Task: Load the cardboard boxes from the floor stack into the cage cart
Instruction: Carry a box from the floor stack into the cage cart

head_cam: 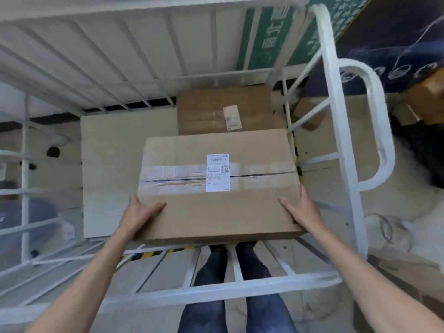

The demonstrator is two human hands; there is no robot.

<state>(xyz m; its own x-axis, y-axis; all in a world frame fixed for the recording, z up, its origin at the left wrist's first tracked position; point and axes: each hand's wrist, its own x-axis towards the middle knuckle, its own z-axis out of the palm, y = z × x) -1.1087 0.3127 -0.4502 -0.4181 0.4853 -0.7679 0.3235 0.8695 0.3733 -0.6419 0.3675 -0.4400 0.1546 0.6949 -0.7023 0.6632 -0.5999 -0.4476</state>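
I look down into a white metal cage cart (336, 131). A brown cardboard box (192, 207) with a taped seam and a white shipping label is held over the cart's inside. My left hand (139, 212) grips its near left corner and my right hand (300, 207) grips its near right corner. Below it, a pale flat cardboard box (115, 159) lies on the cart's left side. A darker brown box (204, 109) with a small label sits at the far end.
The cart's near rail (216, 292) crosses in front of my legs. A white tubular handle (382, 131) loops out on the right side. A green printed carton (271, 34) stands behind the far wall. More cardboard (422, 97) lies on the floor at right.
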